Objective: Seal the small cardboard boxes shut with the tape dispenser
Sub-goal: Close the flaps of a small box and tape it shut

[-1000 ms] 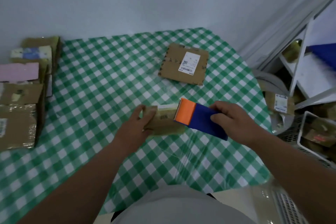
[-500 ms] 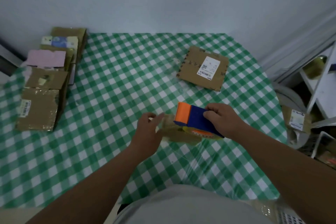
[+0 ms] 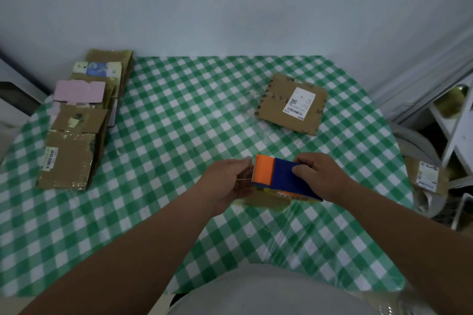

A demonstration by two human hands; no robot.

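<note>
Right hand (image 3: 317,176) round left-pointing dispenser (image 3: 280,178)

Lighting: dim, cool and even, source not visible; overall blue-grey cast. Shadows: soft and faint, no hard edges. Glare: pale sheen on the clear plastic over the green-checked tablecloth (image 3: 179,123), strongest at centre and near edge; glossy tape on the nearest stacked cardboard box (image 3: 67,161) catches light. Blur: fingertips of the left hand (image 3: 225,181) smeared; fine detail soft, label print unreadable. Distortion: wide-angle bowing, table edges curve, corners stretch. Right-hand clutter murky.
</note>
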